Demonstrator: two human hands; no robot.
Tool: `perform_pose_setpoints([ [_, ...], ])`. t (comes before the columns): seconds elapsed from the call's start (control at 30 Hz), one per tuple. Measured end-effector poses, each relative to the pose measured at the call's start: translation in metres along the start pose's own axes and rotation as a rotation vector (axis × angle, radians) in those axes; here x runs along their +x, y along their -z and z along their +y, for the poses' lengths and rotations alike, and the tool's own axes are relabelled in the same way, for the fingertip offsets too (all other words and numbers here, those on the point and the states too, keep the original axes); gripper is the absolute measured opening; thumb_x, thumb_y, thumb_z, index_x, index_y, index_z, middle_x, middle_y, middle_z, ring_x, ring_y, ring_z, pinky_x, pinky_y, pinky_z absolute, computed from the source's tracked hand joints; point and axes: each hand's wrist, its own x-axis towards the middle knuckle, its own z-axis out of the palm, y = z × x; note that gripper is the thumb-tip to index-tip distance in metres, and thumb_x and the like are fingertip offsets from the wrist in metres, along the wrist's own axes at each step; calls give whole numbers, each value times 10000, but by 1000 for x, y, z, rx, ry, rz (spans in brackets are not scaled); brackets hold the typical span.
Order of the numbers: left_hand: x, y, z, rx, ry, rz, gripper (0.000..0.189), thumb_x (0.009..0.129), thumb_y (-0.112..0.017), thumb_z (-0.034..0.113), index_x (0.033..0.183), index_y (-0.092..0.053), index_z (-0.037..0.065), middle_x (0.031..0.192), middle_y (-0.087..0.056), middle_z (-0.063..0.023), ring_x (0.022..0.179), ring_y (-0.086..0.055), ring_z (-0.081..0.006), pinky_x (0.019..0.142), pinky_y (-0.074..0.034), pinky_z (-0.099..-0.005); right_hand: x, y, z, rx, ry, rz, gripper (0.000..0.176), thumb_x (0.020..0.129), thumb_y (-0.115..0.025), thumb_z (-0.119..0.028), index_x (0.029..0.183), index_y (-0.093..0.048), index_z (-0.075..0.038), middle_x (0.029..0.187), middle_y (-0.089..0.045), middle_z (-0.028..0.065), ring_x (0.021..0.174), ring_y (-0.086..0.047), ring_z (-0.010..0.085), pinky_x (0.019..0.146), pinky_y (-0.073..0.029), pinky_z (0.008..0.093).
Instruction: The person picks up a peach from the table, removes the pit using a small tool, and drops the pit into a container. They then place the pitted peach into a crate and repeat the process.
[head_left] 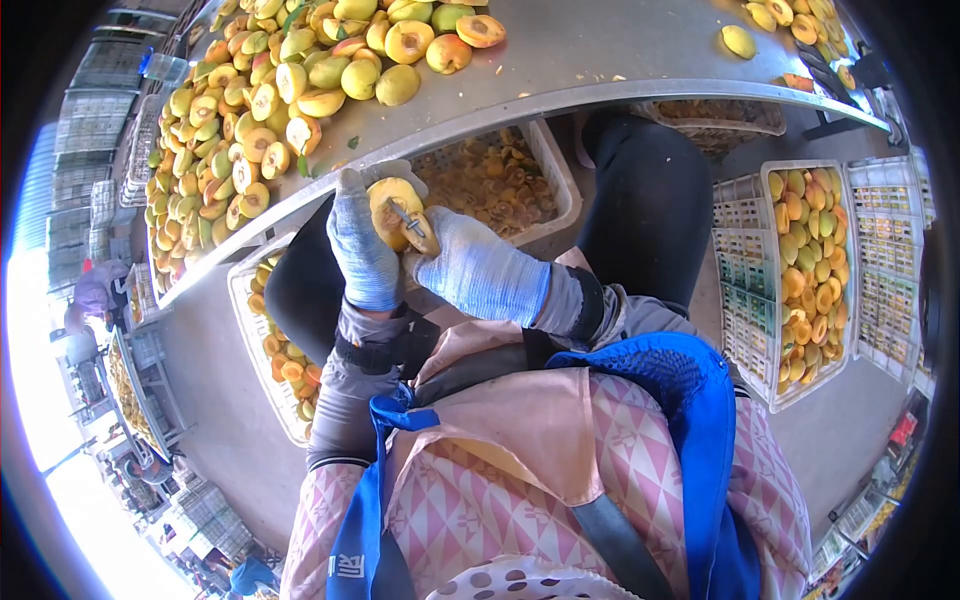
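Bright daylight | blown-out glare at left | curved fisheye edges | black corners

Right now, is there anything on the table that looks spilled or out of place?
A little: small light scraps lie scattered on the metal table, and one yellow fruit sits apart from the pile on the right.

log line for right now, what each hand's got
left hand: holding halved fruit | right hand: metal tool at its cut face | crate of scraps: under table edge
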Motion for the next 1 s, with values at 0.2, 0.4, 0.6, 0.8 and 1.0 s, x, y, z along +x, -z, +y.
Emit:
perform_pose_setpoints([
  [0.2,4,1,-13,-6,47,26,573,1031,-366,432,950,-661,-53,784,-667,-109,737,-629,-170,718,-505,-283,-5,4,-6,-324,-101,-18,321,844,-666,-149,1075,-550,42,844,-646,272,816,-653,435,698,-539,448],
  [0.4,4,2,-9,-78,174,7,588,1029,-374,434,929,-671,-62,767,-670,-109,691,-628,-167,676,-507,-271,-4,3,1,-224,-100,-74,342,840,-672,-157,1088,-559,51,863,-649,275,828,-656,428,707,-542,440],
  [0.6,-1,-2,-5,40,15,81,525,1022,-436,398,938,-671,-63,771,-674,-110,695,-636,-161,662,-507,-262,0,5,-3,-107,-23,-107,358,825,-689,-155,1085,-559,54,986,-640,271,930,-647,408,749,-538,420],
  [0.8,2,1,-2,83,39,-19,518,1016,-465,399,912,-677,-62,768,-677,-107,683,-639,-156,644,-509,-258,-5,2,4,-233,-69,-44,280,847,-634,-140,1068,-580,23,895,-659,251,835,-651,421,733,-524,462],
  [1.0,6,2,-2,-44,238,-12,501,1017,-469,380,909,-687,-58,744,-675,-99,656,-634,-151,635,-508,-257,-7,7,-2,-322,-65,-102,289,845,-635,-122,1068,-569,50,844,-655,261,803,-661,427,682,-542,456],
])
